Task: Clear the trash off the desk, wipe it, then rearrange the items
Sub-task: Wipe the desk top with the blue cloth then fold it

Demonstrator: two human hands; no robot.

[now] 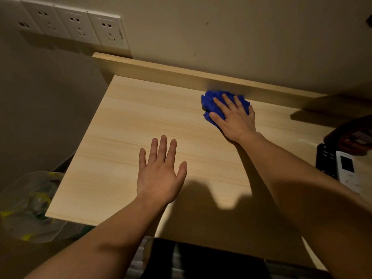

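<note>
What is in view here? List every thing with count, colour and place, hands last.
desk: one, light wood, centre of the view
back ledge: one, light wood, along the wall behind the desk
cloth: one, blue, bunched at the far side of the desk by the ledge
wall sockets: four in view, white, on the wall upper left
plastic bag: one, clear with yellow bits inside, lower left beside the desk
black remote: one, right edge of the desk
white remote: one, beside the black one
dark object: one, reddish brown, far right, cannot tell what
left hand: fingers spread, over the desk's middle
right hand: presses the cloth
</note>
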